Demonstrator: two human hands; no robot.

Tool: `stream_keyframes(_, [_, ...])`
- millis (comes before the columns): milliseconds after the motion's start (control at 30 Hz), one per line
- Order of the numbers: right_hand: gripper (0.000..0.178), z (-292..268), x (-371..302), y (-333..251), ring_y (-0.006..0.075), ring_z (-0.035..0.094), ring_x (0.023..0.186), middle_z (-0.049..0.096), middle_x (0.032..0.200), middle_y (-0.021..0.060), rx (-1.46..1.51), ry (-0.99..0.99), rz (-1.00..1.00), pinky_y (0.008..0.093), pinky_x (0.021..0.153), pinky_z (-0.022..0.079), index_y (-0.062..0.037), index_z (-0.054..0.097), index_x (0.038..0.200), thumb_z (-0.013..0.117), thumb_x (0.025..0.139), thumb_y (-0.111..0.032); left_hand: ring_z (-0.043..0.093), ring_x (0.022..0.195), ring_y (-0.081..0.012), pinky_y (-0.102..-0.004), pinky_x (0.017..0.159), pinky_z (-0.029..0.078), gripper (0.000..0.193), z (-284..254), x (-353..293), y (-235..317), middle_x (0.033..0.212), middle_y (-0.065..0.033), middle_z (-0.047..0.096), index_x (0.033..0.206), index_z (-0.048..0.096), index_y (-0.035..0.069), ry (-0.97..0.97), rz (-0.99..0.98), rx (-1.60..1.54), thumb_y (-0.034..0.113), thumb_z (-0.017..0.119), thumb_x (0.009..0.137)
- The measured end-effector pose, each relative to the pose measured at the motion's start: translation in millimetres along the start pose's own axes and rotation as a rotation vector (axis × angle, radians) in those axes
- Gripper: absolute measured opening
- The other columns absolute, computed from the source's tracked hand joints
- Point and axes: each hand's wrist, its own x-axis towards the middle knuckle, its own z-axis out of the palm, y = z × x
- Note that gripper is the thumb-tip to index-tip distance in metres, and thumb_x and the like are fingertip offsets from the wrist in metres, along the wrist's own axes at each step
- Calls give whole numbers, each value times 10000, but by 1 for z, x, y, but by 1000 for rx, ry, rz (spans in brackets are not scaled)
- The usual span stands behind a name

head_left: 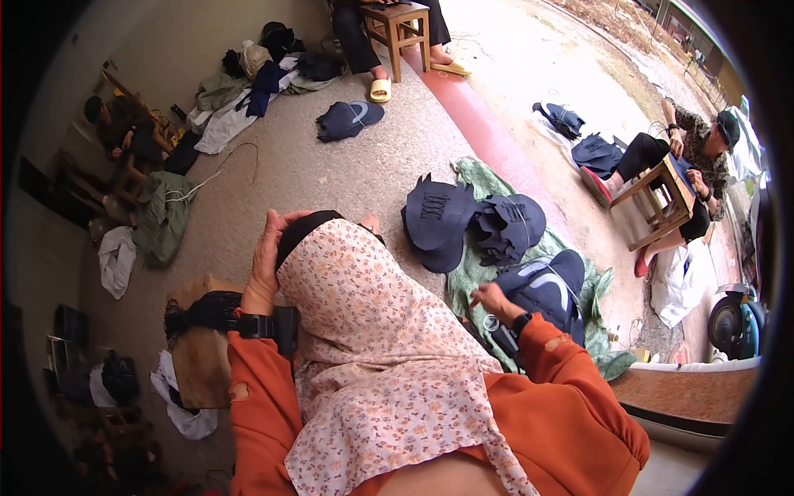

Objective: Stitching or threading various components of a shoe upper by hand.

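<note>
Bundle [529,289] beside right hand [498,304], grip unclear.

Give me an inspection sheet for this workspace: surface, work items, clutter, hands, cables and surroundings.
Surface: grey floor with a red strip; green cloth spread on it.
Work items: three navy bundles on the green cloth; another on the floor further ahead.
Clutter: fabric heap at upper left; green sack below it.
Hands: left hand at the dark edge beside the floral cloth; right hand by the nearest bundle; grip unclear for both.
Cables: dark strands bunched on a wooden stand; whether cables, cannot tell.
Surroundings: other people seated nearby, one at a stool on the right.
</note>
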Motion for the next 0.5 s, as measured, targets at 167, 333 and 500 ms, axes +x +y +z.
stream_keyframes(167, [284, 23, -32, 72, 190, 613, 596, 699, 740, 99, -208, -262, 162, 349, 561, 496, 27, 655, 889, 526, 877, -225, 656, 969, -186, -308, 840, 555, 754, 13, 6, 7, 1091, -118, 661, 1168, 594, 26, 1, -14, 34, 686, 321, 925])
stream_keyframes(333, [292, 28, -49, 72, 205, 631, 624, 679, 725, 104, -219, -250, 190, 349, 593, 503, 23, 658, 892, 533, 868, -240, 664, 961, -191, -322, 823, 570, 730, 6, -3, 5, 1088, -129, 665, 1165, 598, 35, 58, -21, 41, 673, 333, 930])
stream_keyframes(500, [315, 27, -54, 85, 289, 670, 689, 684, 740, 150, -446, -211, 74, 392, 654, 525, 12, 683, 876, 507, 857, -249, 643, 1015, -211, -340, 878, 545, 707, -15, 9, -18, 1119, -131, 653, 1158, 611, 45, 59, -2, 55, 657, 336, 938])
